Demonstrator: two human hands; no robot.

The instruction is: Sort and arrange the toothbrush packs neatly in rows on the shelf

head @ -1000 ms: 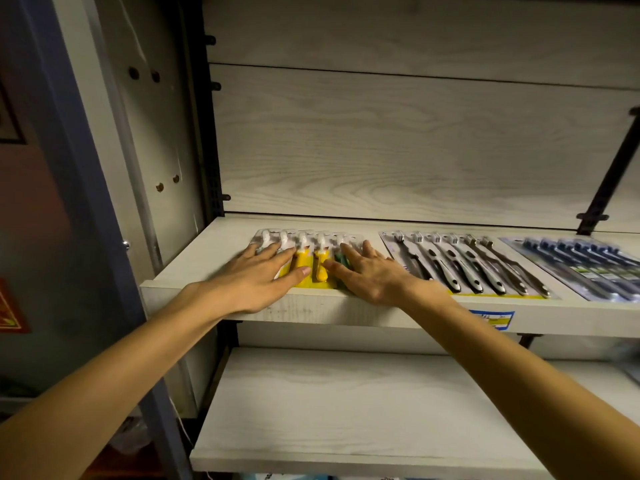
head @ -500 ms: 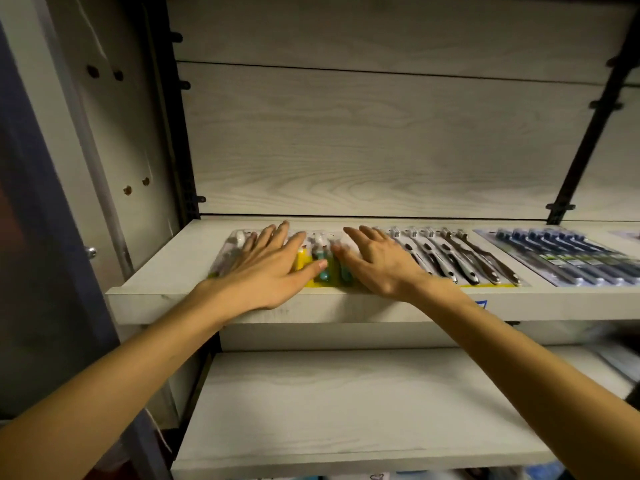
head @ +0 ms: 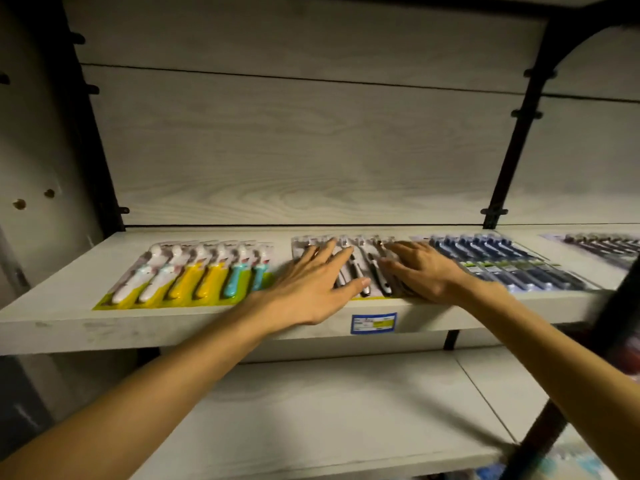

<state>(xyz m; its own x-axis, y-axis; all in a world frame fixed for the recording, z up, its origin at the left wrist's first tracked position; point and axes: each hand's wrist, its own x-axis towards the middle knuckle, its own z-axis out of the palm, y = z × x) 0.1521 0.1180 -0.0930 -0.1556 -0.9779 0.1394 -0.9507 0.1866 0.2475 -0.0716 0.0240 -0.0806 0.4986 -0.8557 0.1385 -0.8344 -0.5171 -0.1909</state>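
Several toothbrush packs lie flat in a row on the pale wooden shelf (head: 69,320). At the left is a yellow-backed pack (head: 194,273) with white, yellow and teal handles. Beside it lies a pack of black-and-white brushes (head: 363,268). My left hand (head: 311,282) rests flat on that pack's left half, fingers spread. My right hand (head: 419,268) lies flat on its right side, fingers apart. Further right is a dark blue pack (head: 512,265), and a blurred dark pack (head: 602,245) sits at the far right.
A blue and yellow price label (head: 373,322) is stuck on the shelf's front edge. A lower shelf (head: 329,410) runs beneath. Black upright brackets (head: 509,147) stand against the wooden back panel. A dark post (head: 616,306) crosses the right edge.
Both hands have shifted right, from the yellow-backed pack onto the black-and-white pack. The yellow-backed pack now lies fully uncovered. The view has also swung to the right.
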